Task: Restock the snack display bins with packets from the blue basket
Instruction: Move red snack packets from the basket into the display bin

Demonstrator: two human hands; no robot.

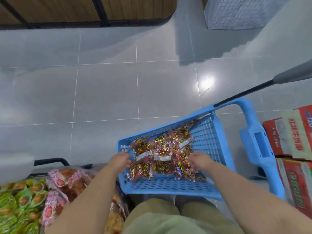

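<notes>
The packets (162, 156) lie flat in a loose, overlapping layer on the bottom of the basket (168, 186), gathered toward its near-left end. The far-right end shows bare mesh. The layer is spread wider from side to side than from near to far, so its long axis runs straight from one hand to the other.

The left hand (119, 160) is over the basket's left wall, its fingers (127, 160) pointing right at the edge of the leftmost packets. The right hand (201, 160) comes in from the other side, its fingers (193, 157) pointing left onto the rightmost packets. Both hands sit at the layer's ends with the packets between them, about equally near. On both hands the fingers are bent downward. The blur hides whether they pinch a packet or only rest on the film, so I cannot tell the grip on either side.

My reading is that this is the pick-up: the hands bracket the pile and would close inward along that axis to gather a bunch.

The basket stands on the tiled floor (104, 92) just ahead of the person's knees, its handle (258, 144) lying out to the right. The stocked snacks, green ones (22, 200) and pink ones (59, 181), lie at the lower left, beside the left forearm. The load would therefore travel left and back toward the person, on the left hand's side. Red cartons (290, 135) are stacked to the right of the handle.
</notes>
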